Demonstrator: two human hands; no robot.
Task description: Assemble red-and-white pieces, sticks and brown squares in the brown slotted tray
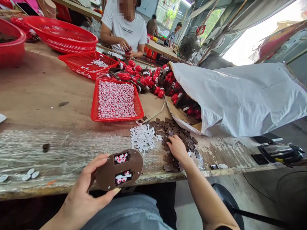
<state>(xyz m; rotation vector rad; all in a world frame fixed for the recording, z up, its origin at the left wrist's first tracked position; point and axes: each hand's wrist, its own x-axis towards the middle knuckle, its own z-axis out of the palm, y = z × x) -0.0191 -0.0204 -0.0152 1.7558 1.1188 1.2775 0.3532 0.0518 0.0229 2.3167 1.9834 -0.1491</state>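
Note:
My left hand (88, 188) grips a brown oval plastic base (105, 172), thumb below and fingers along its far edge. Two rectangular openings in the base face up; both contain red-and-white beads, and a small white spoon-shaped piece lies in the nearer one. My right hand (177, 147) reaches into a pile of small brown rectangular plastic covers (171, 167), its fingers closed at one cover (171, 134). Just left of that pile is a heap of white spoon-shaped pieces (142, 136). Behind it, a red basket (94, 107) is full of red-and-white beads.
A large white sack (240, 99) lies on its side, red-and-brown plastic figures (148, 78) spilling from it. Further back are another red basket (79, 71) and a round red basket (62, 46). A co-worker (124, 28) handles something across the table. White discs (31, 173) lie near the front edge.

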